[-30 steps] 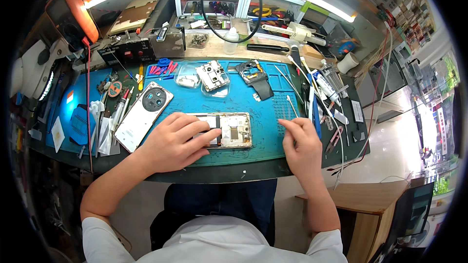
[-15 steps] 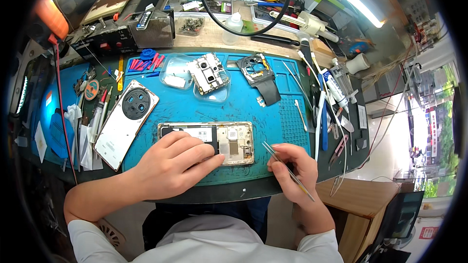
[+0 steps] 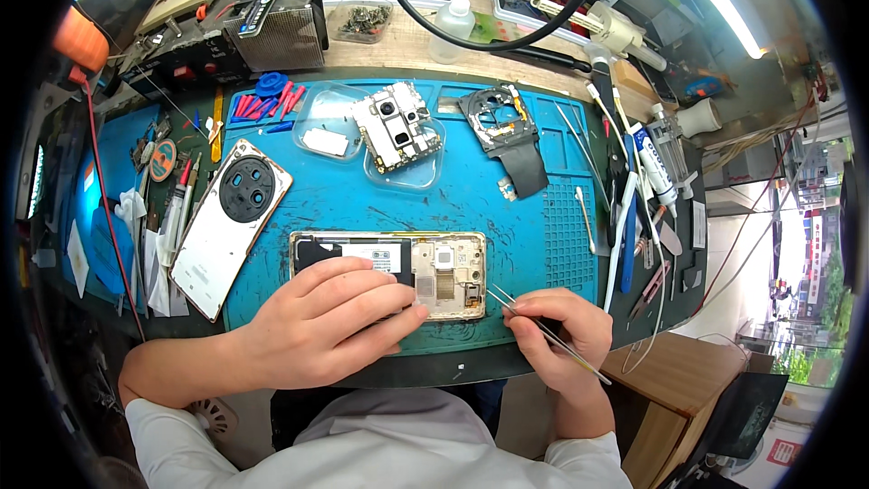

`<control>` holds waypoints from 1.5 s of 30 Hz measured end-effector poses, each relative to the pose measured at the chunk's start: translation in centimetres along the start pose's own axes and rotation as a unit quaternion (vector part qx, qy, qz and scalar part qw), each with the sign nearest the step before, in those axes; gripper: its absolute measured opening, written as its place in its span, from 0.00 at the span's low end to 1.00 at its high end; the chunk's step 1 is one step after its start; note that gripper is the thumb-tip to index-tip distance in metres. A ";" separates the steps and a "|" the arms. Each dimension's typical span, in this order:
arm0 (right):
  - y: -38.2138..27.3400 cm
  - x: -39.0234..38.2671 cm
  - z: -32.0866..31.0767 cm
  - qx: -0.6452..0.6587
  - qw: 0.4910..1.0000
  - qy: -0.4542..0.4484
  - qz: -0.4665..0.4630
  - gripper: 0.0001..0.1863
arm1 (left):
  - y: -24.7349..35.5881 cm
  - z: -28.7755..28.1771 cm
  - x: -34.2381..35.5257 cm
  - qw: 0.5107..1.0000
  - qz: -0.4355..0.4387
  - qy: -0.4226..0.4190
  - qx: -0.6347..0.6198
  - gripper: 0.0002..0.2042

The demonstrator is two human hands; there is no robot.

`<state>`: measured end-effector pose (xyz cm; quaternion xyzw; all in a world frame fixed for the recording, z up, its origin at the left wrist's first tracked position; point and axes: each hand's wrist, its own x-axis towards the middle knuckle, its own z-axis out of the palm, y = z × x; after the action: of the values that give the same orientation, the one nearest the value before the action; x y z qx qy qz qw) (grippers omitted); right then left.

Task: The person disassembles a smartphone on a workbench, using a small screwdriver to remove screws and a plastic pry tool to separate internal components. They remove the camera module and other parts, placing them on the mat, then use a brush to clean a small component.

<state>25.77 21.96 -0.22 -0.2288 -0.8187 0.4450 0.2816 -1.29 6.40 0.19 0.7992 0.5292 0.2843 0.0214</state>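
My left hand [image 3: 330, 321] lies palm down across an opened phone body [image 3: 472, 258], its fingers stretched over the battery and middle part. The thumb is hard to make out, and the hand covers the phone's near left side. A black battery [image 3: 405, 260] with a white label shows above the fingers. My right hand [image 3: 570, 335] pinches metal tweezers [image 3: 541, 328]; their tips are slightly apart and stand just beside the phone's right end. The phone lies flat on a blue repair mat [image 3: 335, 195].
A white phone back cover [image 3: 210, 237] lies left. Behind the phone, a circuit board with camera modules [image 3: 396, 127] sits on clear plastic boxes [image 3: 312, 107]. A black phone part with a flap [image 3: 507, 136] lies farther right. A cotton swab [image 3: 586, 217], cables and hand tools [image 3: 626, 226] crowd the right.
The view has shifted slightly, with the bench appearing larger. My right hand with the tweezers has come closer to the phone's right end. My left hand stays on the phone.
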 end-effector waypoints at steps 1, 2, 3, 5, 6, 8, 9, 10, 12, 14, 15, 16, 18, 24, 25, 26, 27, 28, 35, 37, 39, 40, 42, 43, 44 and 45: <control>0.0 0.1 0.1 -0.008 1.000 0.001 0.001 0.10 | 0.3 -0.1 0.3 1.000 -0.010 -0.012 -0.003 0.21; 0.0 0.2 0.1 -0.015 1.000 0.003 0.002 0.12 | 0.5 -0.1 0.5 0.999 -0.021 -0.025 -0.007 0.21; -0.1 0.2 0.0 -0.021 1.000 0.001 0.000 0.12 | 0.5 -0.1 0.6 0.999 -0.015 -0.033 0.002 0.21; -0.2 0.4 0.0 -0.032 0.999 -0.002 -0.004 0.12 | 0.5 -0.1 0.8 0.999 -0.002 -0.049 0.019 0.20; -0.2 0.4 0.0 -0.031 1.000 -0.001 -0.006 0.12 | 0.6 -0.1 0.8 0.999 0.003 -0.050 0.014 0.20; -0.1 0.4 0.1 -0.027 1.000 0.002 -0.008 0.12 | 0.6 0.0 0.6 0.999 0.013 -0.052 0.003 0.20; -0.2 0.4 0.1 -0.027 1.000 -0.004 -0.007 0.10 | 0.6 0.0 0.6 0.999 0.006 -0.049 -0.007 0.20; -0.4 0.4 -0.1 -0.026 1.000 -0.009 -0.006 0.09 | 0.7 0.0 0.6 0.999 -0.002 -0.046 -0.016 0.20; -0.4 0.4 -0.1 -0.027 0.999 -0.015 -0.010 0.07 | 0.6 0.0 0.6 0.998 -0.011 -0.040 -0.038 0.21; -0.4 0.5 0.0 -0.030 0.999 -0.014 -0.021 0.08 | 0.4 -0.1 0.7 0.997 -0.015 -0.032 -0.062 0.24; -0.4 0.5 -0.1 -0.031 0.999 -0.018 -0.024 0.11 | 0.3 0.1 0.7 0.997 -0.021 -0.020 -0.073 0.25; -0.4 0.5 -0.1 -0.033 0.999 -0.022 -0.028 0.13 | 0.2 0.5 0.6 0.996 -0.027 -0.007 -0.083 0.27; -0.5 0.6 -0.1 -0.035 0.998 -0.037 -0.046 0.17 | -0.2 0.7 0.6 0.994 -0.037 0.001 -0.104 0.34; -1.8 1.6 2.5 -0.115 0.986 -0.025 -0.122 0.18 | -0.3 0.8 0.3 0.992 -0.049 0.022 -0.116 0.39; -1.9 1.5 2.9 -0.110 0.986 -0.023 -0.120 0.17 | -0.3 0.8 0.3 0.992 -0.047 0.018 -0.117 0.38; -1.8 1.4 3.2 -0.107 0.987 -0.022 -0.118 0.17 | -0.3 0.7 0.3 0.992 -0.046 0.015 -0.119 0.38; -1.8 1.4 3.4 -0.104 0.988 -0.021 -0.116 0.16 | -0.3 0.7 0.2 0.992 -0.045 0.013 -0.121 0.37; -1.8 1.5 3.6 -0.093 0.988 -0.018 -0.120 0.16 | -0.2 0.7 0.3 0.992 -0.040 0.012 -0.116 0.35; -2.3 1.0 3.6 -0.068 0.988 -0.055 -0.128 0.19 | 0.4 0.6 0.8 0.997 0.004 0.004 -0.073 0.24; -2.3 0.6 3.5 -0.070 0.989 -0.054 -0.122 0.18 | 0.4 0.6 0.9 0.998 0.009 0.004 -0.070 0.23; -2.5 0.3 3.3 -0.068 0.990 -0.047 -0.112 0.18 | 0.4 0.4 0.9 0.998 0.014 -0.002 -0.065 0.22; -2.5 0.2 3.1 -0.067 0.991 -0.044 -0.107 0.17 | 0.3 0.5 0.8 0.998 0.019 -0.001 -0.061 0.24; -2.5 -0.2 2.5 -0.070 0.993 -0.006 -0.090 0.17 | 0.2 0.8 0.6 0.998 0.031 0.001 -0.051 0.27; -2.4 -0.4 2.2 -0.071 0.994 0.012 -0.082 0.17 | 0.3 0.8 0.7 0.999 0.034 0.009 -0.041 0.26; -2.0 -0.7 1.9 -0.071 0.994 0.036 -0.076 0.15 | 0.4 0.9 0.7 0.999 0.038 0.017 -0.032 0.25; -1.6 -0.9 1.7 -0.068 0.994 0.050 -0.068 0.14 | 0.5 0.9 0.7 0.999 0.041 0.024 -0.022 0.24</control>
<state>25.10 19.62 0.22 -0.2132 -0.8455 0.3566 0.3355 -0.21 7.00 -0.07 0.8125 0.4898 0.3159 0.0146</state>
